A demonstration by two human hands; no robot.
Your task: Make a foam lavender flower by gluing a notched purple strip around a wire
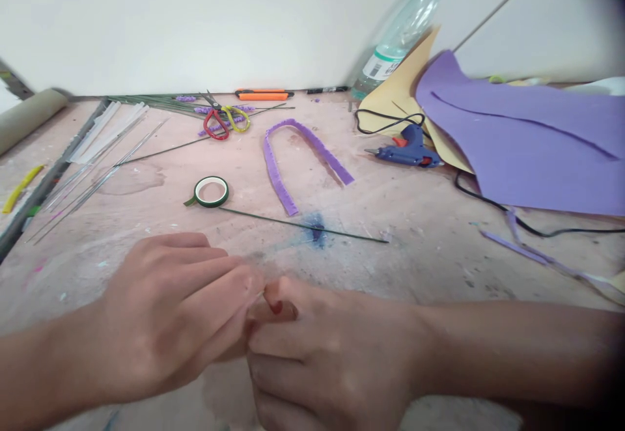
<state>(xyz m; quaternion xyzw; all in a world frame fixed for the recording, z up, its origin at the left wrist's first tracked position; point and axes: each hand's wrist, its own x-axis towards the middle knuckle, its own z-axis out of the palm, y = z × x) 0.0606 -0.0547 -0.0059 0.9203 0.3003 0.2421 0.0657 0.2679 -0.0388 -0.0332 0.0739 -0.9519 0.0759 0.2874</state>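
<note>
My left hand [170, 314] and my right hand [336, 346] meet low in the middle of the view, knuckles up and fingers curled closed. Their thumbs and fingertips come together, and what they pinch, if anything, is too small and hidden to name. Just beyond them lies a thin dark green stem [303, 225] on the table. A roll of green tape [211, 192] with a loose end rests at the stem's left end. Farther back, a purple fringed strip [278, 174] stands bent in an arch.
Red-and-yellow scissors [226, 122], an orange cutter [263, 94] and green stems [161, 102] lie along the wall. Glue sticks [105, 135] are at left. A blue glue gun [407, 151] with its cord, purple sheets [527, 138] and a leaning bottle [403, 34] occupy the right.
</note>
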